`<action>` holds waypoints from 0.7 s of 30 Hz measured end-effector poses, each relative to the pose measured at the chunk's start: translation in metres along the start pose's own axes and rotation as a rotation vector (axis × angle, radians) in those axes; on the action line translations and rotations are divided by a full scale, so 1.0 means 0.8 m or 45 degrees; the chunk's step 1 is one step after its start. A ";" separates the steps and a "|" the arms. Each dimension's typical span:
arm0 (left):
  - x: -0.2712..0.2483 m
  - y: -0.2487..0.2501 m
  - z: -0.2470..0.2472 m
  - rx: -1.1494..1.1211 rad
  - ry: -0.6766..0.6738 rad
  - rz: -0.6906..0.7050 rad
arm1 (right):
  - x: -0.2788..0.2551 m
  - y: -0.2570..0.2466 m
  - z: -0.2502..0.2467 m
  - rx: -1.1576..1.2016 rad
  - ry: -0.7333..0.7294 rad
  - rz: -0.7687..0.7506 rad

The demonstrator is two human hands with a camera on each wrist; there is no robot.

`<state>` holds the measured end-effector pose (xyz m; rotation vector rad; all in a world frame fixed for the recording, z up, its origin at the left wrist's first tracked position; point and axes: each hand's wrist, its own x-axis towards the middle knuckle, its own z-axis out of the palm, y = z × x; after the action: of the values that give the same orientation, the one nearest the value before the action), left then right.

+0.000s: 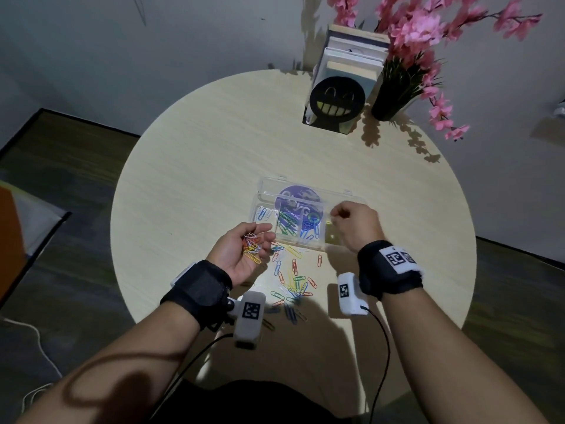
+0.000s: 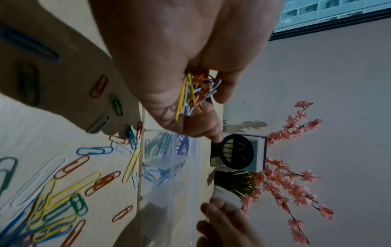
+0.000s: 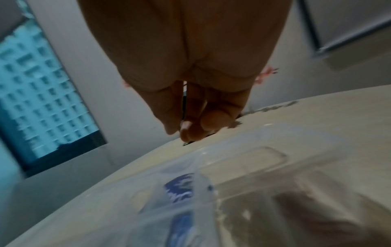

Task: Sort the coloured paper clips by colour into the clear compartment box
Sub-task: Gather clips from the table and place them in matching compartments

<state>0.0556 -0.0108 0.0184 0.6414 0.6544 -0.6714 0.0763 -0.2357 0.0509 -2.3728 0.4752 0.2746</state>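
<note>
The clear compartment box [image 1: 308, 244] lies open at the middle of the round table, its lid back with a purple sticker. It holds white clips [image 1: 264, 213] at the left, then green clips [image 1: 287, 223], then blue clips [image 1: 310, 229]. My left hand [image 1: 244, 249] is palm up in front of the box's left end and cups a mixed bunch of clips [image 1: 252, 246] [image 2: 194, 93]. My right hand [image 1: 351, 221] [image 3: 190, 127] hovers over the box's right compartment, fingertips pressed together, with no clip visible between them. Several loose clips [image 1: 290, 280] [image 2: 52, 192] lie in front of the box.
A black smiley-face bookend [image 1: 337, 101] with books stands at the back right of the table. Beside it is a dark vase of pink flowers [image 1: 394, 96]. The table's near edge [image 1: 146, 319] curves close below my wrists.
</note>
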 end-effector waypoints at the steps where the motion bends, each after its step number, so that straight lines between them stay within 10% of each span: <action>1: 0.002 0.004 -0.004 -0.016 0.031 0.015 | 0.000 -0.016 0.012 -0.073 -0.064 -0.082; 12: 0.028 0.031 -0.034 -0.084 0.191 0.076 | 0.038 -0.112 0.124 -1.056 -0.489 -0.456; 21: 0.043 0.036 -0.042 -0.028 0.204 0.096 | 0.056 -0.133 0.145 -1.312 -0.595 -0.549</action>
<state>0.0862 0.0190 -0.0183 0.7007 0.7811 -0.5456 0.1530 -0.0958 0.0138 -3.1266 -0.5433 1.0271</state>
